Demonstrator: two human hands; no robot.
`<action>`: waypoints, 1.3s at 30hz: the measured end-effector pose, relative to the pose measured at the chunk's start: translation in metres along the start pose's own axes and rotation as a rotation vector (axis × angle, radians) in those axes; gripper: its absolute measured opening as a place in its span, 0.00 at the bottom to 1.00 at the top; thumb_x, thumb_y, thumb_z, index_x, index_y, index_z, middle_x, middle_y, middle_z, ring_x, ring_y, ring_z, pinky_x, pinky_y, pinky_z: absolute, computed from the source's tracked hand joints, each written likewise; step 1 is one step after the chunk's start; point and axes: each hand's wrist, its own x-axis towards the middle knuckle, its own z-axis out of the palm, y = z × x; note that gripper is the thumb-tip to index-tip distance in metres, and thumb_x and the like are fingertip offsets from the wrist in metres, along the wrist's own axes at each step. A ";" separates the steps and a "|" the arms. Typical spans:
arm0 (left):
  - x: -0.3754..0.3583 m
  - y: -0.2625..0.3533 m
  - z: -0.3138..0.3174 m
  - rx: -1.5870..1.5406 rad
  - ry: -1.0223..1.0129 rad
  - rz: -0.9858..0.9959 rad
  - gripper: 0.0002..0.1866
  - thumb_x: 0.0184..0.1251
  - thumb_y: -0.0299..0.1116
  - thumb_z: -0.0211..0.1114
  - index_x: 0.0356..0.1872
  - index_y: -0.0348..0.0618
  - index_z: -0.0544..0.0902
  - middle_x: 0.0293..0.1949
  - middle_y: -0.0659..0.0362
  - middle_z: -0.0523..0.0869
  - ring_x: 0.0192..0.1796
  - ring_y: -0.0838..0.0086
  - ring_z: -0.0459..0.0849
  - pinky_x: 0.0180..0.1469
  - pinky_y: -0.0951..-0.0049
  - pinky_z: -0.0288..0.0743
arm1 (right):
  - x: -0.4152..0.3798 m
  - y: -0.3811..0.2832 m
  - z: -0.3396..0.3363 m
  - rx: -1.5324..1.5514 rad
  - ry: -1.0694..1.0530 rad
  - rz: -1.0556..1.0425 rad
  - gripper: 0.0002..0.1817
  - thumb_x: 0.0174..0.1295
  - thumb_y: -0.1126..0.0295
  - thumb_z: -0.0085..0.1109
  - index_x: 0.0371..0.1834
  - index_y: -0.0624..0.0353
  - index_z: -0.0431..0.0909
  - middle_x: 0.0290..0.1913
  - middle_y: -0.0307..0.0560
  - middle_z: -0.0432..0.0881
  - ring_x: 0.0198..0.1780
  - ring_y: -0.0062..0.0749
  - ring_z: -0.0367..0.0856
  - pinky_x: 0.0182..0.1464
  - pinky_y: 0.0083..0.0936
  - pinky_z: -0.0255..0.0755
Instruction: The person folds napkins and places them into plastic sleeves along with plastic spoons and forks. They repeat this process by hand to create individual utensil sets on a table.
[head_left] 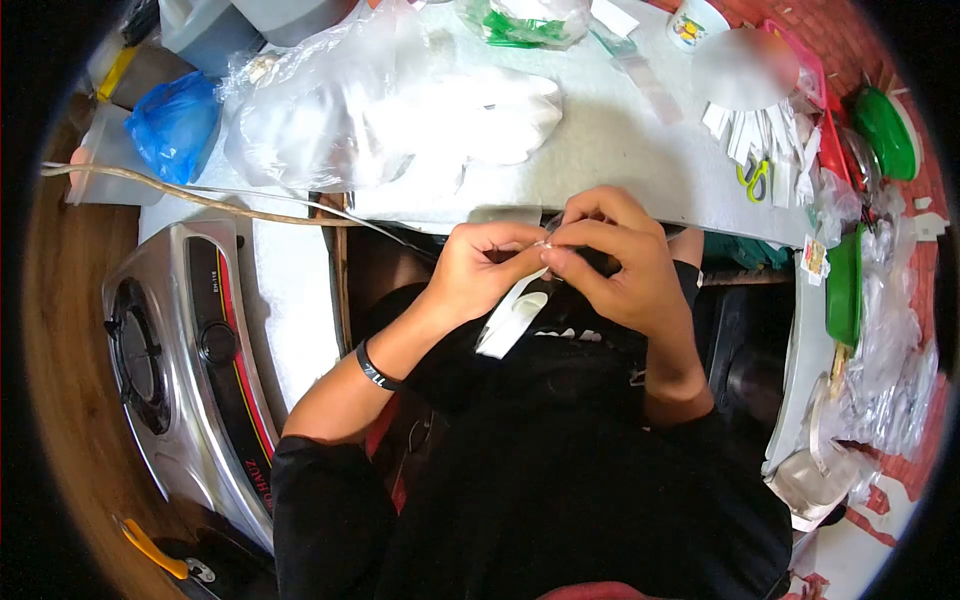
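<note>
My left hand [487, 268] and my right hand [622, 262] meet in front of my body, just below the table's near edge. Thumb and fingers of both are pinched together, the tips almost touching. From under my left fingertips hangs a white, folded strip [513, 325], looking like paper, with a loose looped end. A tiny pale bit shows between the fingertips, partly hidden; what my right fingers grip is too small to tell. Right of the hands, a bundle of similar white strips [745, 135] lies on the table beside yellow-green scissors [756, 180].
Clear plastic bags with white contents [400, 115] lie on the white table [610, 190]. A blue bag [178, 125] sits at the left, above a gas stove [195, 350]. A cable [230, 208] crosses near the table edge. Green trays [845, 285] and plastic bags line the right.
</note>
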 end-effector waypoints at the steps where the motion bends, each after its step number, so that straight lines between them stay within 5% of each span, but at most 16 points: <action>1: 0.000 0.001 0.000 0.020 0.023 -0.006 0.10 0.68 0.26 0.67 0.45 0.31 0.86 0.37 0.56 0.89 0.40 0.79 0.85 0.45 0.79 0.80 | 0.003 -0.001 -0.003 -0.008 -0.030 -0.037 0.07 0.54 0.73 0.69 0.34 0.62 0.83 0.34 0.45 0.79 0.34 0.36 0.78 0.37 0.27 0.71; 4: 0.003 -0.002 -0.004 0.018 0.061 -0.037 0.12 0.67 0.26 0.68 0.48 0.30 0.84 0.40 0.55 0.89 0.43 0.77 0.85 0.49 0.76 0.79 | 0.010 -0.002 -0.022 0.043 -0.359 0.156 0.07 0.54 0.73 0.69 0.33 0.62 0.82 0.31 0.46 0.80 0.31 0.37 0.79 0.35 0.28 0.72; 7: 0.004 0.002 -0.008 -0.079 0.036 0.048 0.14 0.67 0.24 0.68 0.52 0.31 0.82 0.45 0.54 0.88 0.46 0.77 0.84 0.52 0.76 0.78 | 0.021 -0.020 -0.032 -0.025 -0.165 0.072 0.06 0.54 0.73 0.68 0.31 0.63 0.81 0.29 0.47 0.80 0.29 0.38 0.80 0.34 0.29 0.72; 8: 0.003 -0.006 -0.017 -0.141 -0.045 0.071 0.18 0.68 0.28 0.66 0.56 0.29 0.80 0.51 0.51 0.86 0.53 0.73 0.83 0.59 0.71 0.75 | 0.023 -0.025 -0.033 -0.030 -0.079 0.022 0.06 0.54 0.74 0.68 0.30 0.62 0.80 0.30 0.48 0.81 0.30 0.39 0.80 0.33 0.30 0.72; 12: 0.012 0.007 -0.021 -0.123 -0.137 0.261 0.25 0.69 0.37 0.64 0.59 0.25 0.76 0.58 0.47 0.81 0.66 0.63 0.75 0.71 0.62 0.61 | 0.030 -0.035 -0.041 -0.066 -0.187 -0.179 0.07 0.51 0.73 0.69 0.31 0.59 0.79 0.31 0.47 0.79 0.34 0.45 0.79 0.38 0.35 0.73; 16: 0.006 0.010 -0.016 -0.108 -0.108 0.256 0.22 0.67 0.29 0.66 0.59 0.28 0.77 0.59 0.49 0.81 0.65 0.65 0.75 0.69 0.64 0.63 | 0.041 -0.030 -0.026 -0.083 -0.241 -0.342 0.06 0.51 0.76 0.67 0.31 0.60 0.79 0.29 0.46 0.78 0.33 0.42 0.80 0.35 0.32 0.73; 19: 0.002 0.000 -0.020 -0.181 -0.078 0.146 0.17 0.67 0.20 0.64 0.56 0.29 0.79 0.53 0.52 0.85 0.58 0.73 0.81 0.59 0.71 0.74 | 0.048 -0.025 -0.027 -0.107 -0.229 -0.196 0.05 0.53 0.76 0.67 0.31 0.60 0.79 0.30 0.46 0.78 0.33 0.42 0.80 0.35 0.31 0.73; 22: 0.005 0.000 -0.012 -0.295 0.004 0.172 0.14 0.65 0.17 0.65 0.52 0.29 0.81 0.49 0.52 0.87 0.53 0.74 0.84 0.57 0.72 0.77 | 0.050 -0.010 -0.021 -0.131 -0.244 -0.067 0.07 0.54 0.75 0.68 0.35 0.61 0.80 0.29 0.45 0.79 0.33 0.38 0.80 0.36 0.28 0.73; 25: 0.008 -0.007 -0.015 -0.170 0.085 0.125 0.12 0.63 0.15 0.66 0.48 0.30 0.82 0.46 0.51 0.87 0.49 0.73 0.86 0.55 0.73 0.80 | 0.049 -0.009 -0.020 0.060 -0.116 0.096 0.19 0.56 0.73 0.69 0.50 0.60 0.77 0.35 0.44 0.81 0.37 0.31 0.81 0.39 0.24 0.74; 28: 0.009 -0.005 -0.019 -0.123 0.170 0.087 0.10 0.62 0.15 0.67 0.44 0.30 0.83 0.43 0.53 0.88 0.44 0.73 0.87 0.50 0.75 0.81 | 0.026 0.001 0.012 0.356 0.102 0.192 0.33 0.57 0.72 0.71 0.66 0.61 0.65 0.48 0.45 0.80 0.46 0.26 0.79 0.44 0.23 0.74; 29: 0.010 -0.001 -0.021 -0.075 0.188 0.066 0.09 0.61 0.14 0.67 0.42 0.30 0.83 0.43 0.54 0.88 0.44 0.73 0.87 0.49 0.75 0.81 | 0.014 0.008 0.024 0.424 0.006 0.221 0.41 0.58 0.71 0.71 0.72 0.62 0.56 0.58 0.46 0.74 0.54 0.26 0.76 0.51 0.25 0.74; 31: 0.012 0.003 -0.018 -0.060 0.250 0.195 0.07 0.60 0.14 0.68 0.38 0.31 0.85 0.41 0.55 0.85 0.42 0.75 0.86 0.45 0.78 0.79 | -0.010 0.017 0.057 0.433 0.059 0.198 0.42 0.59 0.69 0.71 0.74 0.60 0.55 0.62 0.48 0.71 0.59 0.28 0.74 0.58 0.27 0.72; 32: 0.012 0.001 -0.020 -0.005 0.291 0.191 0.05 0.59 0.14 0.68 0.36 0.31 0.85 0.40 0.56 0.83 0.40 0.76 0.83 0.43 0.79 0.77 | -0.016 0.014 0.064 0.559 0.082 0.294 0.41 0.61 0.68 0.71 0.73 0.60 0.56 0.59 0.49 0.74 0.56 0.25 0.76 0.54 0.26 0.73; 33: 0.012 0.001 -0.020 0.003 0.310 0.227 0.06 0.59 0.14 0.68 0.36 0.31 0.85 0.38 0.57 0.83 0.39 0.77 0.82 0.44 0.80 0.75 | -0.018 0.004 0.058 0.455 0.044 0.434 0.33 0.63 0.64 0.67 0.67 0.64 0.62 0.43 0.50 0.83 0.45 0.27 0.82 0.45 0.27 0.75; 35: 0.012 0.003 -0.018 -0.011 0.351 0.217 0.06 0.59 0.14 0.68 0.37 0.31 0.86 0.36 0.57 0.83 0.39 0.77 0.82 0.45 0.80 0.74 | -0.033 0.013 0.079 0.694 0.105 0.410 0.24 0.66 0.66 0.63 0.61 0.65 0.68 0.34 0.46 0.83 0.35 0.25 0.83 0.38 0.25 0.76; 39: 0.012 0.003 -0.020 0.054 0.364 0.311 0.03 0.62 0.18 0.68 0.36 0.30 0.85 0.36 0.57 0.83 0.37 0.78 0.80 0.41 0.81 0.72 | -0.042 0.003 0.068 0.724 0.033 0.509 0.19 0.69 0.66 0.60 0.57 0.66 0.72 0.30 0.45 0.83 0.27 0.25 0.83 0.31 0.24 0.75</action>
